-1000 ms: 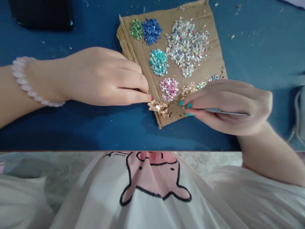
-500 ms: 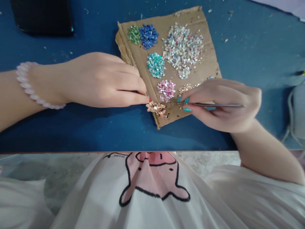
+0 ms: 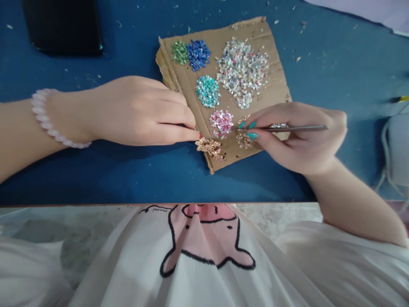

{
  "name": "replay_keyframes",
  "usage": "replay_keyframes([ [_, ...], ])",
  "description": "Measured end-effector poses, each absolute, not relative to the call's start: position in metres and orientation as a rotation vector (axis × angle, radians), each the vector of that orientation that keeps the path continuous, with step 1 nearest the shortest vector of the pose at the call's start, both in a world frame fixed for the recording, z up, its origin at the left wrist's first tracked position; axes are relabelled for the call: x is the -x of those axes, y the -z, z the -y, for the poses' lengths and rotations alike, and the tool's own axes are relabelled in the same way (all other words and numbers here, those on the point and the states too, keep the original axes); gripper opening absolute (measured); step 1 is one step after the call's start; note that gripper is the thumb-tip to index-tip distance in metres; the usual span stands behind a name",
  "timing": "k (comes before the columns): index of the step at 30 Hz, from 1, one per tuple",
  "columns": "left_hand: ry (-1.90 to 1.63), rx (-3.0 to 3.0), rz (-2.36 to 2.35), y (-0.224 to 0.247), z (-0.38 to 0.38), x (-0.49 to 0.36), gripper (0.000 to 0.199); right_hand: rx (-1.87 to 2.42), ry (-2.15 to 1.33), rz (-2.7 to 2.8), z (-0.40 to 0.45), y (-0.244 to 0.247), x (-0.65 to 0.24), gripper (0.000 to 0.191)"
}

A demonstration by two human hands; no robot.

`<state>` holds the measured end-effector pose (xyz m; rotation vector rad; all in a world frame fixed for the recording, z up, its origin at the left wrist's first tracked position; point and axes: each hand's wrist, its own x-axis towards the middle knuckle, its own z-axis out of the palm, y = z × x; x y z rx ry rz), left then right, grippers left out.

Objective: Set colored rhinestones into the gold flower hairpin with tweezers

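My left hand (image 3: 147,113) is closed on a gold flower-shaped ornament (image 3: 208,146) with pink bits, held over the lower left edge of a cardboard piece (image 3: 230,149). My right hand (image 3: 303,132) pinches a thin metal tool (image 3: 306,128). The tool's tip points left, at the edge of the pink chip pile (image 3: 221,123). Partly under my right fingers is a pile of beige chips (image 3: 245,140). Farther up the cardboard are turquoise (image 3: 208,91), blue (image 3: 198,55) and green chips (image 3: 180,53), and a larger whitish pile (image 3: 243,70).
A black flat object (image 3: 64,27) lies at the upper left of the blue table (image 3: 96,179). At the right edge stands a white object (image 3: 398,149) with a cable. Pale purple material (image 3: 361,15) covers the upper right corner.
My right hand has moved slightly up, bringing the tool's tip to the pink pile and uncovering more beige chips. My left hand still holds the ornament. The view has shifted slightly.
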<state>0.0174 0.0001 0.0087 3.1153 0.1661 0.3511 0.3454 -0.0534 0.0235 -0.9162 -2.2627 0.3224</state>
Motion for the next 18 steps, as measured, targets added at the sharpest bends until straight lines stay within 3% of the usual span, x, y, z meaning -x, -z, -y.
replay_keyframes([
  [12,-0.455,-2.993,-0.098,-0.0052,-0.0054,-0.0184,0.050,1.013,-0.335,2.324,0.0533,-0.0249,-0.3495,0.012],
  [18,-0.327,-2.910,-0.208,-0.0077,-0.0039,-0.0204,0.057,1.054,-0.396,2.327,0.0505,-0.0219,-0.3485,0.009],
])
